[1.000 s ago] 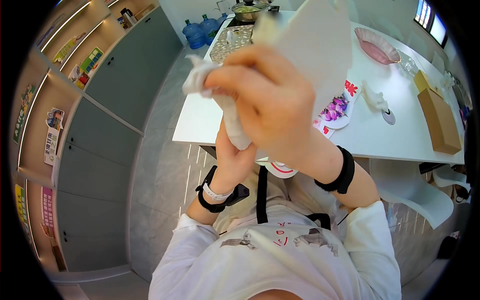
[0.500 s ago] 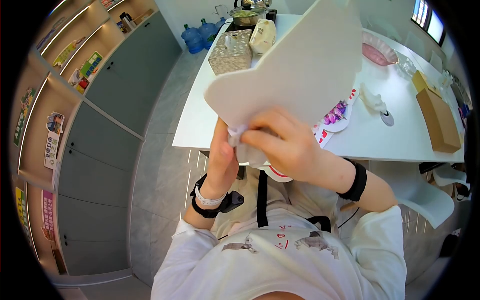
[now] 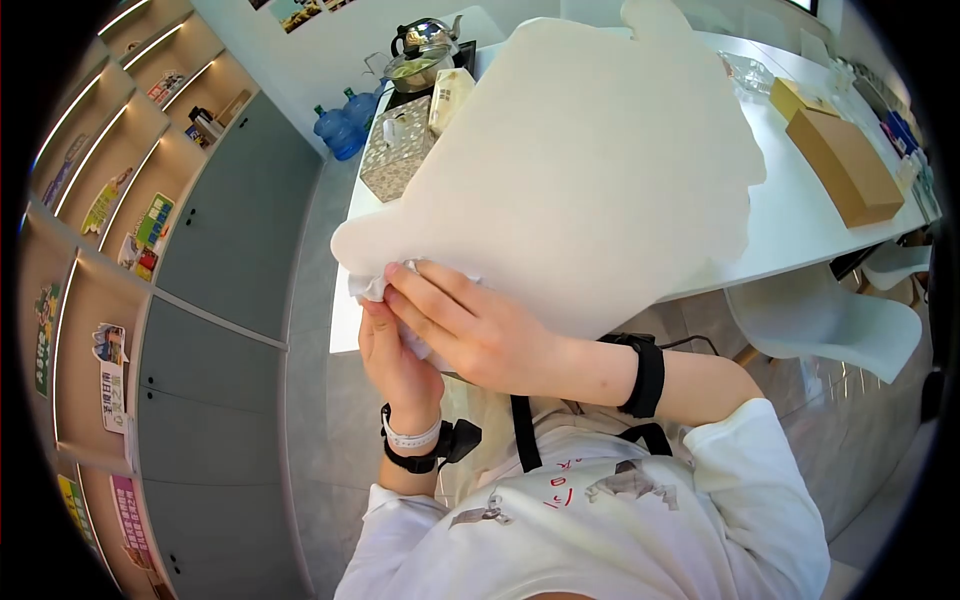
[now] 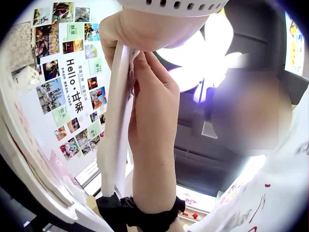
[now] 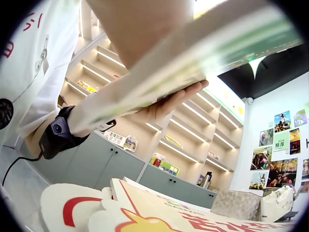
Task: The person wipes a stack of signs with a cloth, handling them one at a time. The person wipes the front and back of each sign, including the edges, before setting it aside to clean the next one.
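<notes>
A large white board with a wavy outline stands tilted over the table, its blank side facing the head camera. At its lower left corner the right hand presses a crumpled white tissue against the surface with extended fingers. Below that corner is the left hand, gripping the board's edge with part of the tissue by its fingers. In the right wrist view the left hand's fingers lie along the board's printed side. The left wrist view shows the board edge-on beside the right hand.
On the table are a patterned tissue box, a soft tissue pack, a pot, a kettle and a brown carton. A white chair stands at the right. Cabinets line the left.
The board has come lower and farther left, covering more of the table. Both hands have moved left with it, and the right hand's fingers lie flatter over the tissue. The head view has turned.
</notes>
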The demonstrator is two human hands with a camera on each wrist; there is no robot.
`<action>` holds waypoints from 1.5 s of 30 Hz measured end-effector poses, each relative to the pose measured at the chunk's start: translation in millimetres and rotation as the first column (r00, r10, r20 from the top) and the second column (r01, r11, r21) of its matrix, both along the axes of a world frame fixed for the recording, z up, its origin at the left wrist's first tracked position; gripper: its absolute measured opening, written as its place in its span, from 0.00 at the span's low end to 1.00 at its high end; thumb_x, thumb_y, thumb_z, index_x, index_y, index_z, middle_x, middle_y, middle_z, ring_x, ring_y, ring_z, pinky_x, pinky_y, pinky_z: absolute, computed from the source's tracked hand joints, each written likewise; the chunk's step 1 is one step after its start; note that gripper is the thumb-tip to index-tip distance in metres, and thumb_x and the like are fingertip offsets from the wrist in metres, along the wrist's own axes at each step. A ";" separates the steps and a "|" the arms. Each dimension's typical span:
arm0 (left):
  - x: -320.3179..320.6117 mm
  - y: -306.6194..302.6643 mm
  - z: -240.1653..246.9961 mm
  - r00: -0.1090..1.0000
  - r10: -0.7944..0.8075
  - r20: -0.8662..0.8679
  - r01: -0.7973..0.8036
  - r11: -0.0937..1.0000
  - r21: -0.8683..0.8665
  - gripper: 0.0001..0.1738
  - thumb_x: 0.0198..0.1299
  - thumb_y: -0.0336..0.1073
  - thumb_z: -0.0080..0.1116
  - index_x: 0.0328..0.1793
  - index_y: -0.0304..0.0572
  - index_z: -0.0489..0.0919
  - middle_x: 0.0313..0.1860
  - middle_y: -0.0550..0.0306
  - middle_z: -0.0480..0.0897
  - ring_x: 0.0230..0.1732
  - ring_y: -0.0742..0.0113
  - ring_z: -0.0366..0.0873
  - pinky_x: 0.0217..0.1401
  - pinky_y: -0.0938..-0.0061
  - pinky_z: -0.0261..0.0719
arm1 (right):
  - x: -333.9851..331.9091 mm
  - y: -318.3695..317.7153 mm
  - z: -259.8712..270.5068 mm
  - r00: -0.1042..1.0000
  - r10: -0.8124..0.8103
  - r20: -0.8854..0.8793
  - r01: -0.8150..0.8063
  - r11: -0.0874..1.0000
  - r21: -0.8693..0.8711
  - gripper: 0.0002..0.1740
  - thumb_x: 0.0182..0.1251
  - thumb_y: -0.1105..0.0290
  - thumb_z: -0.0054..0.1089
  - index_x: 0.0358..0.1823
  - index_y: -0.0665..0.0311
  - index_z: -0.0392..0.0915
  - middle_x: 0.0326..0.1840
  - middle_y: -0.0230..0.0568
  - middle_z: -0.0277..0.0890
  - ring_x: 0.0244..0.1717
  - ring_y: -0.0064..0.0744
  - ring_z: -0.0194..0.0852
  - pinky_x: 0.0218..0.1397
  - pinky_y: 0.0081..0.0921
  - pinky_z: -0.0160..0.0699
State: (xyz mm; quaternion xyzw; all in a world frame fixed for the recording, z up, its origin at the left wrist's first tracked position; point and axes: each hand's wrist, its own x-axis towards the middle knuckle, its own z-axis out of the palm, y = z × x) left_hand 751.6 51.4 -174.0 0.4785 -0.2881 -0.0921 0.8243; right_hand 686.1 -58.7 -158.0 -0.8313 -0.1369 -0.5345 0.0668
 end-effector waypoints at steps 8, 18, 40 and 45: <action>10.0 9.2 9.6 0.989 0.148 -0.007 -0.147 0.988 0.043 0.19 0.71 0.40 0.53 0.60 0.32 0.73 0.52 0.56 0.81 0.51 0.71 0.77 0.55 0.77 0.75 | -30.5 -133.4 27.5 0.922 -0.388 0.012 0.364 0.874 0.321 0.31 0.55 0.89 0.51 0.61 0.59 0.75 0.67 0.48 0.67 0.58 0.47 0.73 0.56 0.35 0.79; 11.2 8.8 7.9 0.978 0.206 0.024 -0.207 0.977 0.048 0.19 0.73 0.40 0.48 0.61 0.33 0.73 0.54 0.55 0.80 0.52 0.70 0.77 0.56 0.76 0.75 | -18.0 -109.4 -6.0 0.970 -0.240 -0.045 0.244 0.960 0.138 0.32 0.56 0.82 0.49 0.67 0.62 0.69 0.71 0.55 0.62 0.71 0.55 0.60 0.71 0.38 0.65; 17.0 23.8 -1.2 0.969 0.232 0.080 -0.241 0.961 0.132 0.20 0.73 0.40 0.49 0.62 0.31 0.72 0.55 0.55 0.80 0.54 0.70 0.76 0.57 0.76 0.73 | -17.4 -167.5 -5.4 0.902 -0.400 -0.163 0.432 0.839 0.330 0.33 0.68 0.69 0.52 0.74 0.62 0.56 0.77 0.53 0.51 0.77 0.53 0.49 0.77 0.48 0.47; 71.0 19.7 -7.2 0.986 0.087 -0.140 -0.049 0.966 0.255 0.21 0.71 0.39 0.52 0.62 0.28 0.72 0.54 0.54 0.81 0.54 0.69 0.76 0.59 0.76 0.72 | -55.0 -195.2 -37.5 0.852 -0.294 -0.433 0.487 0.748 0.451 0.32 0.70 0.72 0.50 0.75 0.56 0.57 0.78 0.54 0.49 0.74 0.54 0.54 0.75 0.40 0.55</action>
